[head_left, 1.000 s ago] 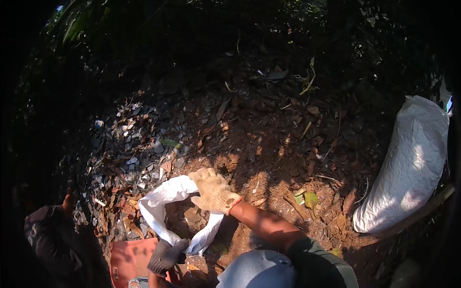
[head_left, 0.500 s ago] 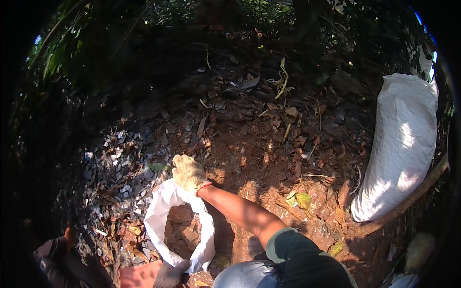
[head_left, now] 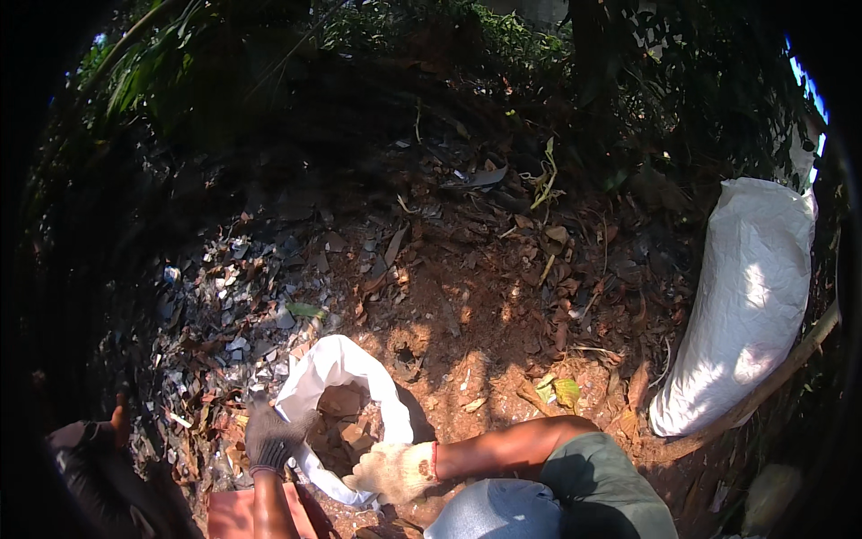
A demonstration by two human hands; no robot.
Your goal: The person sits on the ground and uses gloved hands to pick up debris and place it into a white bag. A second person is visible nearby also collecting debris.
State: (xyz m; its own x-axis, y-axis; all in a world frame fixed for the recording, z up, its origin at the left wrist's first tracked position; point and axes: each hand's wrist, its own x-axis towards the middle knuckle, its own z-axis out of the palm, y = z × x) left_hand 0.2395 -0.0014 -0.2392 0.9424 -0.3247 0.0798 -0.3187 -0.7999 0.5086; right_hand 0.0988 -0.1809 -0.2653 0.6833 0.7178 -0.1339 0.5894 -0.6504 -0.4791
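Observation:
A white sack point(head_left: 398, 409) stands with its mouth held wide, and brownish broken flat pieces point(head_left: 339, 401) lie inside it. My left hand point(head_left: 274, 435), in a dark grey glove, is at the sack's left rim, its fingers bent around the edge. At the near right rim, my right hand point(head_left: 395, 472) in a cream knitted glove is closed on the sack's edge. The fingertips of both hands are partly hidden by gloves and folds.
A tall, filled white sack point(head_left: 745, 296) leans at the right beside a thick branch point(head_left: 763, 386). Pale shards point(head_left: 235, 278) and dry leaves cover the ground at left. A reddish flat slab point(head_left: 232, 516) lies near my left forearm. Dark clothing point(head_left: 94, 476) shows at lower left.
My right hand has come from the sack's far rim to its near right rim. My left hand has moved up from the near rim to the left rim. The view has shifted slightly.

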